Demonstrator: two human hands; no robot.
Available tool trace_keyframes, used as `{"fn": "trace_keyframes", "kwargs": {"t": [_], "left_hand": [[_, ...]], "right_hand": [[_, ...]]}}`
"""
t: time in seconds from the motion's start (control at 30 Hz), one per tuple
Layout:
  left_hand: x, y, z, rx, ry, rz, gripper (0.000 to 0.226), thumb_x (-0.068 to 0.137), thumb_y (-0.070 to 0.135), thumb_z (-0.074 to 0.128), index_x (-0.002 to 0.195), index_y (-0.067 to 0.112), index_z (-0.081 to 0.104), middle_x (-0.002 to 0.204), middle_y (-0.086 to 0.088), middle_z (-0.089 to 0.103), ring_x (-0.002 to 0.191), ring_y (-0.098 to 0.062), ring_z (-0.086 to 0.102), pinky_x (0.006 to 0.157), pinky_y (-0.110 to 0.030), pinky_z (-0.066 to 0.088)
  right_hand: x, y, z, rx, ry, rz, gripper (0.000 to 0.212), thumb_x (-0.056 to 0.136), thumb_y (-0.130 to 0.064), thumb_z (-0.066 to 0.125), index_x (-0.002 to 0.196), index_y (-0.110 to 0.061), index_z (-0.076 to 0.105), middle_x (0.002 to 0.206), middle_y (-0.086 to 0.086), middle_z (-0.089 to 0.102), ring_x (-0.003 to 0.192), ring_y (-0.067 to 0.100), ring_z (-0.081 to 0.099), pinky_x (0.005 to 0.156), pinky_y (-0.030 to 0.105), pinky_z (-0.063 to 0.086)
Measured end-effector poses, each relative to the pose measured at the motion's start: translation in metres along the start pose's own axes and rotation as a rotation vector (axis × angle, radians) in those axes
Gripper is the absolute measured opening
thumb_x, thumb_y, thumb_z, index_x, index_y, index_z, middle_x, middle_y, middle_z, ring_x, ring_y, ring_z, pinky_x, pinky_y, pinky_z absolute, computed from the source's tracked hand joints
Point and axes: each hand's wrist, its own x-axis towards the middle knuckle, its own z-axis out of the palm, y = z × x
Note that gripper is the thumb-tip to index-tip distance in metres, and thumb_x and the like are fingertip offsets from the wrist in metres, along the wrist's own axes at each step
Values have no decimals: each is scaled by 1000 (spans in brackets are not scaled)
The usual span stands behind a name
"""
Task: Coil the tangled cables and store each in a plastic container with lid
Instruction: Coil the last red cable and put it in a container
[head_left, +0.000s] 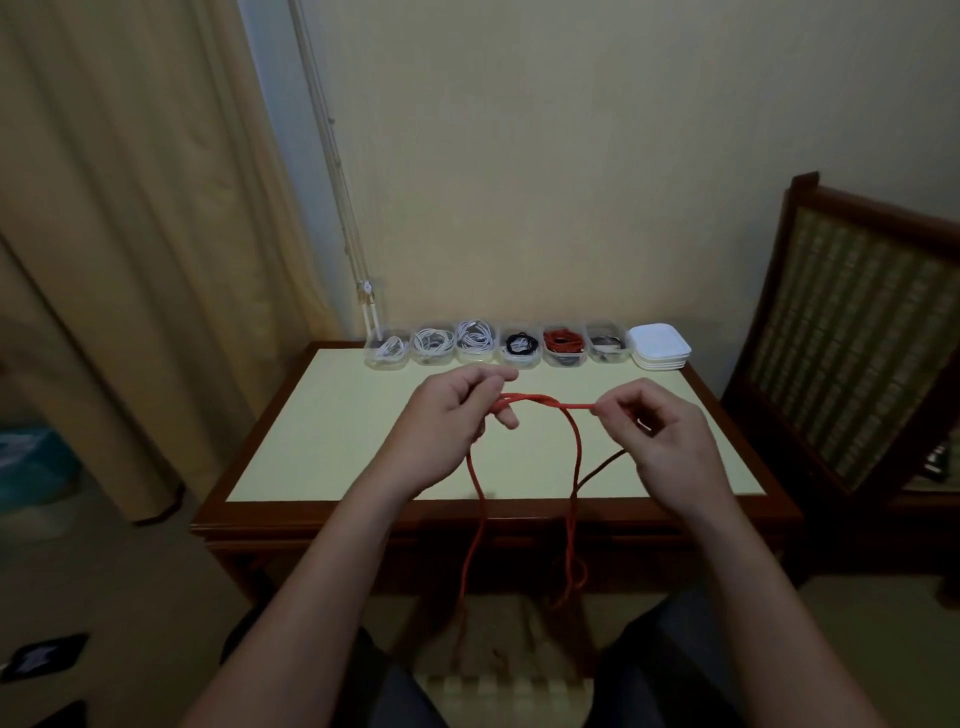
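**Item in hand: red cable, coiling step.**

- Left hand (457, 410): held above the table's (322, 441) near half. The fingers are curled, and the thumb and forefinger grip the folded end of the cable.
- Red cable (540, 400): a short run is stretched level between the 2 hands, with strands crossing near the left grip. 2 long strands hang down past the table's front edge towards the floor, where they bunch loosely. A darker strand (602, 467) drops from the right hand; whether it belongs to the same cable cannot be told.
- Right hand (670, 431): the thumb and forefinger pinch the cable's level run, and the other fingers are curled in.

**Step, as judged:** the first turns of a coil are being formed and most of the length is still uncoiled.

**Next move calls for:** drawing the hanging length up hand over hand and laying even turns into the left grip. The crossing near the floor will probably need freeing first.

**Surroundings:**
- Curtain (130, 260), with blind cords (337, 182) beside it.
- Row of 6 clear containers (521, 362) at the table's back edge, each holding a cable and none lidded.
- White stack (660, 345) at the row's right end; whether it is lids or lidded boxes cannot be told.
- Wooden chair (857, 332) beside the table.

**Obstruction:** no container shows empty, so a place for this cable is not evident.
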Motion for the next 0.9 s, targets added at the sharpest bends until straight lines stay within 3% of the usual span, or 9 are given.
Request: {"fn": "trace_keyframes", "kwargs": {"t": [0.07,0.13,0.23,0.33,0.53,0.67,0.73,0.83,0.9], "left_hand": [[2,-3,-1,216,143,79,25,106,23,49,122,23,67,75,6,71,58,-7,52,58,-26,47],[4,-4,-2,237,207,112,23,105,21,49,121,23,67,73,5,68,58,-1,57,58,-18,48],[4,0,-1,110,68,41,23,105,22,50,120,22,68,70,6,65,60,-2,57,61,-16,46],[0,4,2,-51,-24,-25,23,103,26,55,121,20,69,68,8,64,61,-5,47,58,-15,39],[-1,14,2,-319,-38,-76,23,94,24,68,116,18,72,77,1,70,79,-22,52,76,-33,41],[-1,16,3,-325,-82,-60,24,94,13,68,118,16,71,80,-5,72,67,-19,42,60,-23,35],[-2,15,5,-285,-122,-58,24,95,12,66,119,16,69,82,-8,74,63,-15,40,57,-21,35],[-5,13,11,-220,-140,-40,25,97,11,64,121,13,67,72,1,72,60,-12,46,56,-18,40],[-6,11,12,-187,-112,-13,26,97,10,63,123,10,66,76,2,73,66,-13,62,64,-20,50]], "right_hand": [[-1,4,-3,90,8,38,12,97,-9,64,88,-14,69,73,-13,64,69,3,52,66,18,44],[-3,9,-5,132,9,73,13,98,-9,62,88,-13,69,74,-8,64,69,6,51,66,26,44],[-4,12,-6,171,12,125,15,99,-14,60,88,-15,69,72,2,58,69,18,49,64,36,44],[-2,9,-4,150,23,156,17,101,-17,59,86,-18,68,69,0,53,67,20,46,63,38,42],[0,4,-1,171,-39,182,19,97,-28,64,85,-15,68,69,1,49,67,18,43,64,37,39],[1,-3,6,168,-129,144,29,92,-42,62,93,-14,71,68,-12,56,64,8,46,64,24,40],[1,-8,13,138,-183,110,23,97,-35,60,99,-17,73,77,-13,65,67,5,51,64,19,43],[2,-12,22,72,-187,72,17,100,-26,62,90,-19,74,81,-4,70,71,13,57,69,30,48],[3,-12,24,48,-157,59,17,98,-25,65,85,-19,73,78,1,70,73,19,60,70,34,49]]}}
